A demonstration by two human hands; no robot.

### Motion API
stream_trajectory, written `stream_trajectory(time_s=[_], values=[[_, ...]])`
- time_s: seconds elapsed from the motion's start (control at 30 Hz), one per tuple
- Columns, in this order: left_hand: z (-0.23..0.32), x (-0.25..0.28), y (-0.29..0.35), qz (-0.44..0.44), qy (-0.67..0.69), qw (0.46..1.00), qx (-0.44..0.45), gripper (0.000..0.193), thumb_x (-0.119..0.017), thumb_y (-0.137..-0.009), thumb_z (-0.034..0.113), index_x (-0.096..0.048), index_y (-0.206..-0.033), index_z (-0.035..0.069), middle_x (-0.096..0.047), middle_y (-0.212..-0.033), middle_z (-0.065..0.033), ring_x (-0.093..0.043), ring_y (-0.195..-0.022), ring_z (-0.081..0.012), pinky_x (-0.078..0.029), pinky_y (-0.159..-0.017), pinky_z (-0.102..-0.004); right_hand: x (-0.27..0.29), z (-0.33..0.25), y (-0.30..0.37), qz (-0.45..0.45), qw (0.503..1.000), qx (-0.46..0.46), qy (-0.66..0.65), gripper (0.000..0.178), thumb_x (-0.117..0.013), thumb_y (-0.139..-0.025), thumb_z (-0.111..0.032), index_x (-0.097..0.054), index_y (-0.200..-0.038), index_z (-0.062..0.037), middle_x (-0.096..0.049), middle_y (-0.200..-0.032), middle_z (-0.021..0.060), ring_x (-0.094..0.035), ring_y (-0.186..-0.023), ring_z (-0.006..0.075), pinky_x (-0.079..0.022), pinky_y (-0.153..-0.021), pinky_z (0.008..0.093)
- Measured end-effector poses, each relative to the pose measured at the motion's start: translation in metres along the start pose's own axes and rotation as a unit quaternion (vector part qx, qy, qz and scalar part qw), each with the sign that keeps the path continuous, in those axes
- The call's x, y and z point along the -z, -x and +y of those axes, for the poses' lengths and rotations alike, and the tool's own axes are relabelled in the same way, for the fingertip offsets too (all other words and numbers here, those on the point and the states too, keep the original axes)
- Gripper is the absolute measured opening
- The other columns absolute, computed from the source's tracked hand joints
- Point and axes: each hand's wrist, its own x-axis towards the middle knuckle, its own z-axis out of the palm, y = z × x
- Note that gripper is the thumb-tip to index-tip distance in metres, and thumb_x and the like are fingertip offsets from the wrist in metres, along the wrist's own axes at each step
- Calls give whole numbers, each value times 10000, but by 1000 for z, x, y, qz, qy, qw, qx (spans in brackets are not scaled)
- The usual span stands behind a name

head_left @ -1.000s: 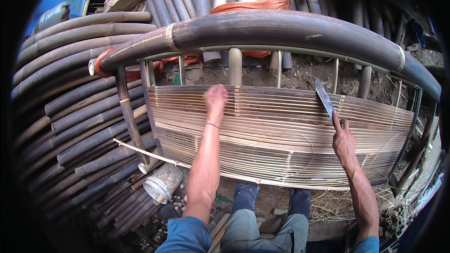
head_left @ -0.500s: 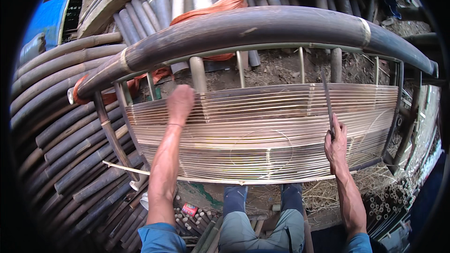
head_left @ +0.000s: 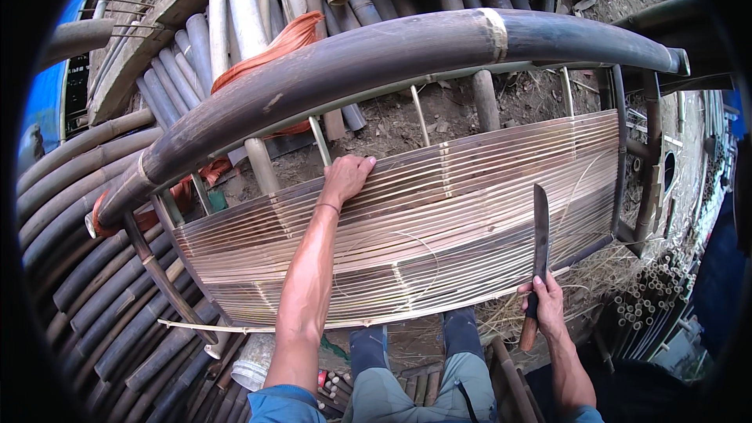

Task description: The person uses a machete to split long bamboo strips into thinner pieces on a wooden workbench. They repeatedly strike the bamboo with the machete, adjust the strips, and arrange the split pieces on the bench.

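A bamboo bench frame lies before me, its panel of thin split-bamboo slats (head_left: pixel 392 227) spread across it. My left hand (head_left: pixel 347 178) is at the far edge of the slats, fingers curled over it and thumb toward the right; the fingertips are partly hidden. A long machete (head_left: pixel 541 227) with a dark blade and wooden handle is in my right hand (head_left: pixel 546 305), closed around the handle, blade pointing away from me over the panel's right part. A thin loose strip makes a loop on the slats. Beyond the panel runs a thick dark bamboo pole (head_left: pixel 352 63).
Stacked bamboo poles (head_left: pixel 102 282) fill the left side, and more poles (head_left: pixel 251 8) lie at the back. Orange cloth (head_left: pixel 270 47) is wrapped on the thick pole. A white bucket (head_left: pixel 252 360) stands near the frame's front. Cut bamboo ends (head_left: pixel 646 294) are piled at the right.
My view has turned toward the right. My left hand has moved right along the far slats and come to rest there. My right hand has lowered the machete toward me, its handle now showing.
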Motion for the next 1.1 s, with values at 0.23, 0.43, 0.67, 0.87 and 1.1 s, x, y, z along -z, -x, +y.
stream_trajectory(time_s=[0.23,0.43,0.67,0.87,1.1], values=[[3,-25,6,226,-68,963,-133,235,-597,-900,288,-703,-849,85,-629,-841,-57,-553,-870,-265,-368,-797,-403,19,1,-14,61,960,135,239,545,-511,-950,-132,-309,-1449,-49,-610,-1023,159,-616,-868,232,-504,-777,349],[-6,-30,10,120,-48,990,-59,301,-508,-944,319,-690,-911,82,-653,-906,-118,-573,-889,-327,-390,-810,-448,32,-103,-115,192,859,191,434,581,-545,-913,-168,-333,-1452,-121,-565,-1116,252,-583,-1056,377,-469,-896,438],[1,-31,7,140,-41,986,-79,272,-545,-934,317,-697,-902,94,-591,-899,-90,-538,-919,-305,-379,-818,-437,82,-207,-220,220,722,-22,655,426,-436,-934,-206,-475,-1340,-79,-622,-1064,263,-638,-979,406,-529,-806,470],[7,-28,7,142,-23,986,-83,252,-562,-923,300,-700,-919,90,-595,-916,-91,-538,-942,-303,-371,-858,-435,103,-166,-228,254,727,38,637,468,-436,-862,-137,-495,-1326,-154,-663,-937,257,-651,-929,409,-528,-785,496],[15,-28,31,295,-78,942,-141,354,-651,-848,245,-592,-1144,59,-548,-1119,-148,-516,-1034,-355,-405,-908,-449,68,-83,-116,269,781,287,485,586,-499,-940,-169,-258,-1473,-131,-551,-1173,250,-591,-1025,402,-489,-850,451]])
